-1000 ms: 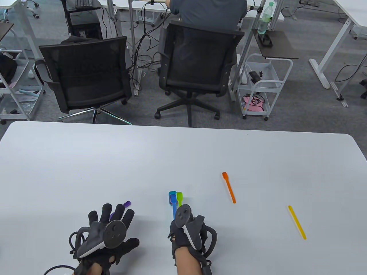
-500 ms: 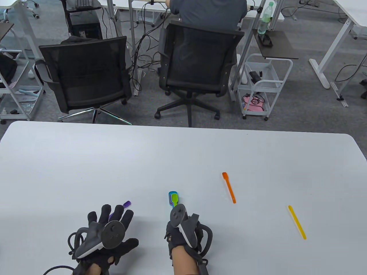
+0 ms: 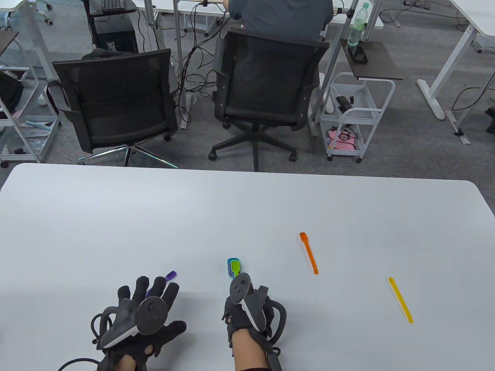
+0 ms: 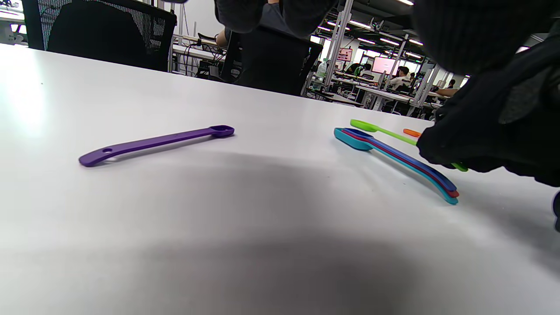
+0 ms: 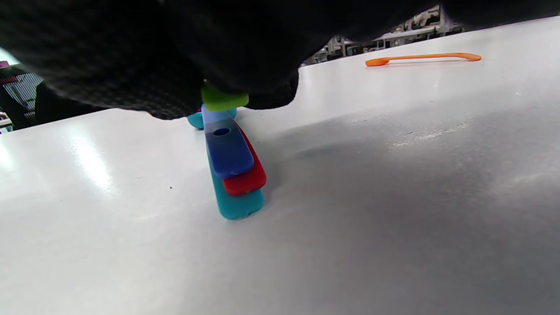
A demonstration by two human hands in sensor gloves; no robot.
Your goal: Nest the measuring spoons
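Upper half of table [image 3: 232,201] is bare, open for passing. Lower part has obstacles: purple spoon [image 3: 170,275] lower left under left hand [image 3: 143,313], nested spoon stack [image 3: 233,266] lower center at right hand [image 3: 247,305], orange spoon [image 3: 308,253] right of center, yellow spoon [image 3: 400,299] lower right. Wide gaps between them.

Beyond the far edge of your white counter [image 3: 247,208] lies a grey carpet floor [image 3: 406,127]. Two black mesh office chairs [image 3: 116,96] stand just past that edge, the right chair [image 3: 267,85] occupied by a person in a grey shirt [image 3: 282,15] facing away from you. A white wire cart [image 3: 354,116] sits right of that chair, a green-capped bottle [image 3: 356,24] above it. Cables [image 3: 193,73] trail between the desk legs. From your left wrist, ceiling strip lights [image 4: 385,39] run over rows of desks.
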